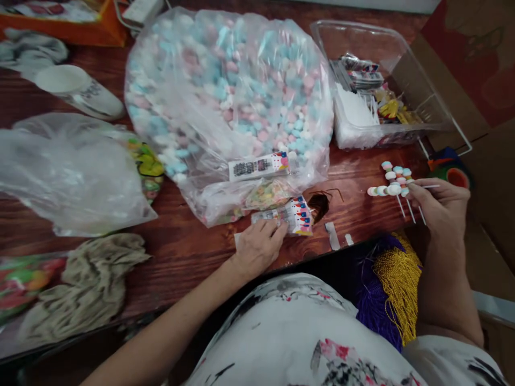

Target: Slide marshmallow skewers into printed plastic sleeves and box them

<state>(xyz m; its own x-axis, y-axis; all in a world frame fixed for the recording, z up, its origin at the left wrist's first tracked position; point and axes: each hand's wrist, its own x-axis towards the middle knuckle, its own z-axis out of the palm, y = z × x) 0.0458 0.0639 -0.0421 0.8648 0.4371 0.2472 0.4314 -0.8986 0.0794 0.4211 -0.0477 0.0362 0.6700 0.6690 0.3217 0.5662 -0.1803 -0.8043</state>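
My right hand point(440, 206) is closed round several thin white sticks, each threaded with pastel candies point(392, 179), held above the table's right edge. My left hand point(259, 246) rests on the wooden table point(181, 252) near its front edge, fingers curled onto a small stack of printed wrappers point(295, 214). Just behind the wrappers lies a big clear bag of pink, blue and white candies point(229, 96), with a printed label strip point(259, 166) inside it.
A clear plastic box point(402, 86) with packets and white sticks stands at the back right. A crumpled clear bag point(68, 171), a white cup point(76, 91) and a beige cloth point(88, 284) lie left. Gold and purple tassels point(392, 289) hang off the front edge. Small paper scraps point(333, 236) lie nearby.
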